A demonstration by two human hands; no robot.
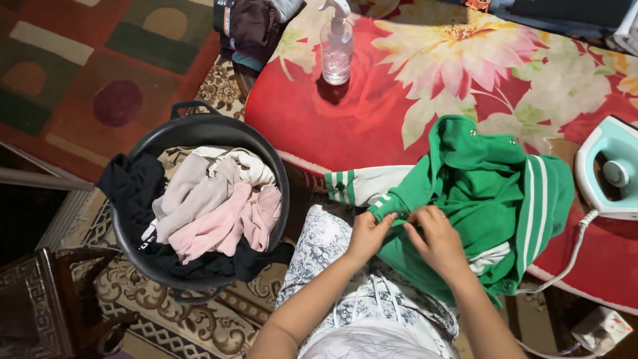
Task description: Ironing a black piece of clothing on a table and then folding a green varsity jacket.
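Together, the left hand [367, 234] and right hand [438, 239] pinch the green jacket [485, 193] lying on the floral bed [372, 106], beside the laundry basket [199, 129].

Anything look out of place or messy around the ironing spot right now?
Mostly the black basket: dark clothes spill over its rim on the left. The iron stands on the bed's edge. Both hands, left hand and right hand, grip the bunched green jacket.
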